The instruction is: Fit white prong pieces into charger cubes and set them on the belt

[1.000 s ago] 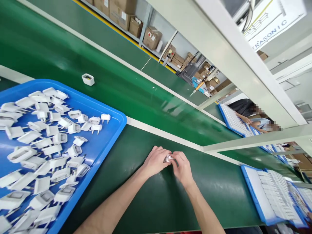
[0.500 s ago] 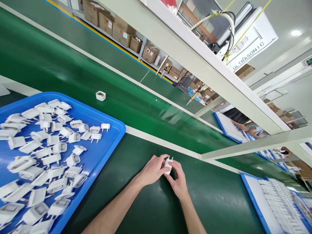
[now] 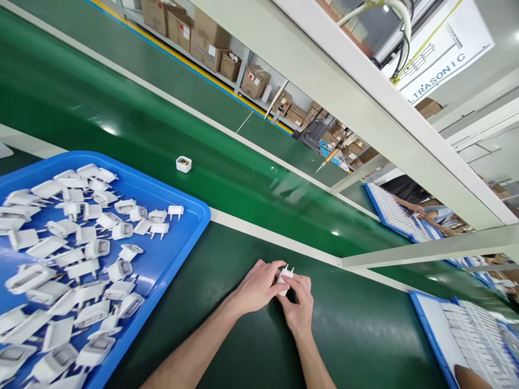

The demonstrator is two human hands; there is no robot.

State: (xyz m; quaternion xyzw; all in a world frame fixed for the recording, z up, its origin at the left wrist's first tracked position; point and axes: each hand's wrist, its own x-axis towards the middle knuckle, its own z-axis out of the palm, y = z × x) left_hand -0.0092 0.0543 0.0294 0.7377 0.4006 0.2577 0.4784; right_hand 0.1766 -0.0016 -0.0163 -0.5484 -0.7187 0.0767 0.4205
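Observation:
A small white plug adapter [image 3: 285,279], its two pins pointing up and away, is held between both hands above the green tabletop. My left hand [image 3: 256,286] pinches its left side with thumb and fingers. On the other side, the fingertips of my right hand [image 3: 299,304] are closed round the adapter. To the left, a blue tray [image 3: 178,254] holds many white plug housings [image 3: 97,247] lying loose, several with pins showing.
A white open housing [image 3: 184,164] with something yellow inside sits on the green conveyor belt [image 3: 227,183]. A pale frame post [image 3: 405,254] slants across the right. Blue trays [image 3: 432,335] of white parts lie at right; a co-worker's hands [image 3: 417,209] show beyond.
The open housing on the belt has shifted right relative to the blue tray. Both hands still hold the adapter, with slightly changed finger positions. A brownish rounded shape has appeared at the lower right.

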